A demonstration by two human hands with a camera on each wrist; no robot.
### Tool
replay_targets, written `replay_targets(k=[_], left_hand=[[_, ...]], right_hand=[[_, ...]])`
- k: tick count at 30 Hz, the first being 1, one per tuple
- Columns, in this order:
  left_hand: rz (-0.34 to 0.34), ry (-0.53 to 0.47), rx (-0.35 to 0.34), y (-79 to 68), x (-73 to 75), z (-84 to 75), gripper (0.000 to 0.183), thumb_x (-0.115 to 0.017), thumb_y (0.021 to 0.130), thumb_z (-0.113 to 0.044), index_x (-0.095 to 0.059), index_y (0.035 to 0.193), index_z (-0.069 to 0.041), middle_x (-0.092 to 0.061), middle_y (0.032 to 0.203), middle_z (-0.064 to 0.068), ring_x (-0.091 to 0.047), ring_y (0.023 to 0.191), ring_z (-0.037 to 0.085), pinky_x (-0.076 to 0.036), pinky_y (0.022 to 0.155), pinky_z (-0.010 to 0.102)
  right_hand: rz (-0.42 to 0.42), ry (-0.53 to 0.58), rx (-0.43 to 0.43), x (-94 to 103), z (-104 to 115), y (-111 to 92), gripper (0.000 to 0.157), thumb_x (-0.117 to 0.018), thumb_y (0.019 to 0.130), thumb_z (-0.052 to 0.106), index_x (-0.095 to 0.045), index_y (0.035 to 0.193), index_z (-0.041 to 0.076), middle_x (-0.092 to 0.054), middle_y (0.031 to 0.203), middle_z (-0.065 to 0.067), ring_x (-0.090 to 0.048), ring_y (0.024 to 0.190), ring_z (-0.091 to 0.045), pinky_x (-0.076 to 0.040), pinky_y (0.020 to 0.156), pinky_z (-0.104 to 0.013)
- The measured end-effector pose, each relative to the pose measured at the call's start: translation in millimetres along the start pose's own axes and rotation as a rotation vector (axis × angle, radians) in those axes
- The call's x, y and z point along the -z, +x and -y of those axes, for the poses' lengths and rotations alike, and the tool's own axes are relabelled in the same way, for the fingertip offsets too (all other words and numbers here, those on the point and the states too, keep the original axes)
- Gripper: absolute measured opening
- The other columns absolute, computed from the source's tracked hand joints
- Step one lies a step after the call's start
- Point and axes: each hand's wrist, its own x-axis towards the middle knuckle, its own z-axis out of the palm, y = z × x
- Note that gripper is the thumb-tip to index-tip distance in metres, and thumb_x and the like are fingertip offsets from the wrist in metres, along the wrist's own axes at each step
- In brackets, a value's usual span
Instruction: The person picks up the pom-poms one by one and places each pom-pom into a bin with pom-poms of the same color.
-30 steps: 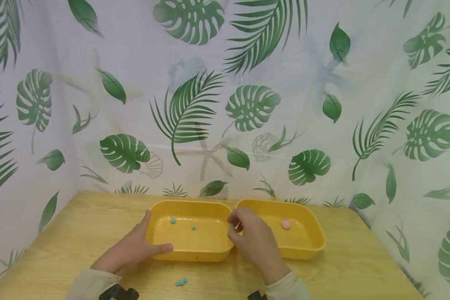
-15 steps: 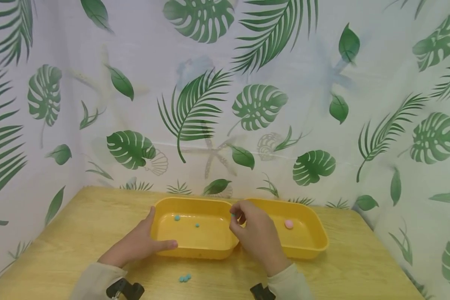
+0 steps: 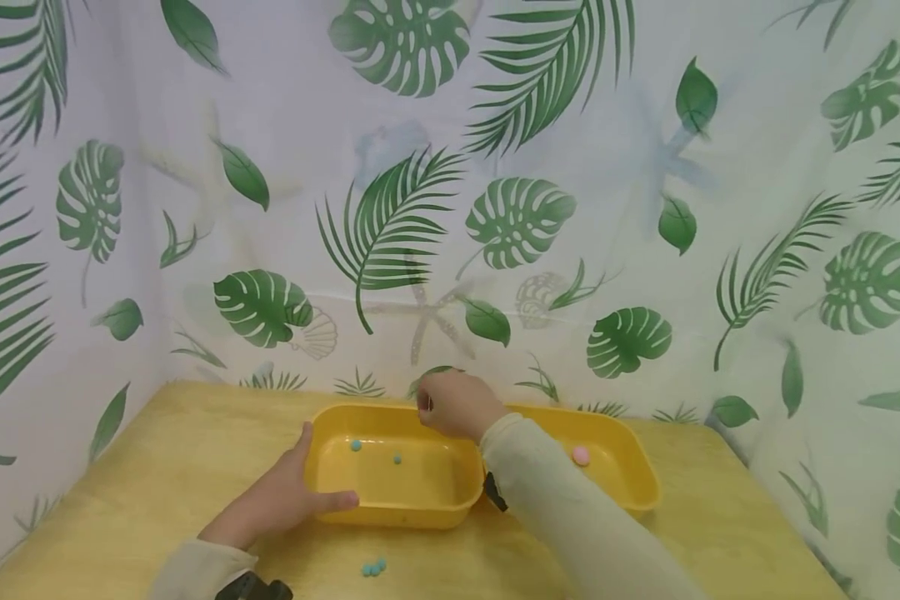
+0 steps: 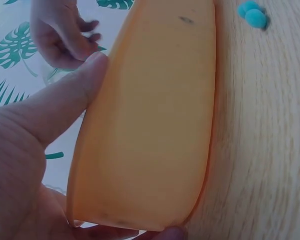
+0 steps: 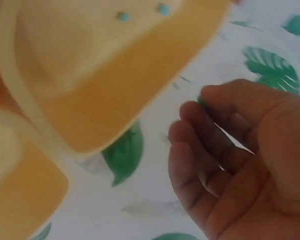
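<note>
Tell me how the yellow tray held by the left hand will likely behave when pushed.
The yellow tray seems fairly stiff: its wall shows no obvious bend where the left hand holds it. It's probably light, since the rim looks thin. Low and broad, it should slide rather than tip, though the loose teal balls inside may roll.

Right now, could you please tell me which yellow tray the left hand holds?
The left hand holds the left yellow tray, with two teal balls inside; the right yellow tray, showing a pink ball, is outside its grip.

No readable text, labels, numbers or signs.
</note>
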Motion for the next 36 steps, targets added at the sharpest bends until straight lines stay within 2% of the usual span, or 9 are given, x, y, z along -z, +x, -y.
replay_targets(k=[5,8,12,15,18,22,27,32,36], left_hand=[[-0.014,-0.009,-0.010,-1.2,-2.1,2.5,0.135,-0.077,0.065,-0.061,0.010,0.150,-0.003,-0.010,0.153,0.030,-0.017,0.138,0.047,-0.019,0.109,0.060],[-0.017,-0.005,-0.017,-4.6,-4.4,5.1,0.135,-0.078,0.066,-0.060,0.010,0.150,-0.002,-0.012,0.152,0.032,-0.019,0.137,0.048,-0.021,0.108,0.060],[-0.020,-0.004,-0.024,-7.3,-6.8,7.5,0.133,-0.077,0.066,-0.060,0.008,0.151,-0.003,-0.013,0.153,0.029,-0.021,0.138,0.045,-0.022,0.108,0.059],[-0.025,-0.007,-0.034,-6.2,-6.8,7.3,0.133,-0.077,0.066,-0.060,0.007,0.151,-0.003,-0.012,0.154,0.027,-0.021,0.139,0.044,-0.022,0.109,0.059],[-0.031,0.002,-0.039,-4.0,-4.6,6.1,0.133,-0.077,0.066,-0.060,0.007,0.151,-0.003,-0.013,0.154,0.027,-0.021,0.139,0.044,-0.022,0.109,0.059],[-0.028,0.023,-0.030,-0.4,-0.4,5.4,0.133,-0.076,0.066,-0.062,0.008,0.151,-0.005,-0.011,0.155,0.026,-0.017,0.140,0.042,-0.020,0.110,0.058],[-0.020,0.066,-0.033,1.3,0.3,6.5,0.133,-0.075,0.067,-0.064,0.009,0.151,-0.003,-0.014,0.153,0.029,-0.020,0.138,0.045,-0.023,0.109,0.058],[-0.005,0.033,-0.032,0.8,2.7,4.9,0.132,-0.076,0.068,-0.060,0.009,0.150,-0.002,-0.010,0.154,0.027,-0.018,0.139,0.044,-0.020,0.110,0.058],[0.008,0.017,-0.027,-0.6,2.3,1.6,0.132,-0.076,0.068,-0.060,0.010,0.150,-0.002,-0.008,0.155,0.027,-0.016,0.140,0.045,-0.019,0.110,0.059]], right_hand=[[0.161,-0.201,0.048,-28.8,4,25,0.017,-0.074,0.081,0.017,-0.060,0.072,0.022,-0.055,0.066,0.012,-0.052,0.062,-0.009,-0.048,0.060,-0.029],[0.253,-0.280,0.017,-45.2,9,36,0.020,-0.074,0.082,0.019,-0.060,0.068,0.024,-0.056,0.063,0.011,-0.053,0.059,-0.011,-0.051,0.080,-0.047],[0.316,-0.362,0.013,-59.4,16,43,0.019,-0.071,0.084,0.025,-0.060,0.069,0.023,-0.059,0.064,0.008,-0.056,0.059,-0.015,-0.045,0.084,-0.063],[0.315,-0.420,0.076,-64.1,19,46,0.023,-0.072,0.083,0.038,-0.062,0.073,0.020,-0.059,0.068,0.006,-0.057,0.062,-0.014,-0.054,0.070,-0.045],[0.305,-0.461,0.126,-66.4,21,49,0.026,-0.072,0.082,0.042,-0.063,0.074,0.019,-0.059,0.069,0.005,-0.056,0.062,-0.012,-0.052,0.059,-0.034],[0.283,-0.463,0.164,-75.2,19,56,0.019,-0.071,0.083,0.026,-0.061,0.069,0.018,-0.057,0.066,0.005,-0.051,0.058,-0.011,-0.049,0.053,-0.029],[0.270,-0.442,0.213,-79.2,12,56,0.018,-0.070,0.083,0.024,-0.060,0.068,0.019,-0.057,0.065,0.006,-0.050,0.058,-0.012,-0.048,0.052,-0.029],[0.288,-0.331,0.205,-59.4,4,46,0.011,-0.074,0.083,0.027,-0.064,0.081,0.022,-0.062,0.077,0.011,-0.057,0.070,-0.009,-0.049,0.062,-0.027],[0.257,-0.174,0.129,-27.9,0,24,0.008,-0.071,0.084,0.020,-0.065,0.089,0.022,-0.063,0.086,0.012,-0.058,0.078,-0.008,-0.049,0.070,-0.029]])
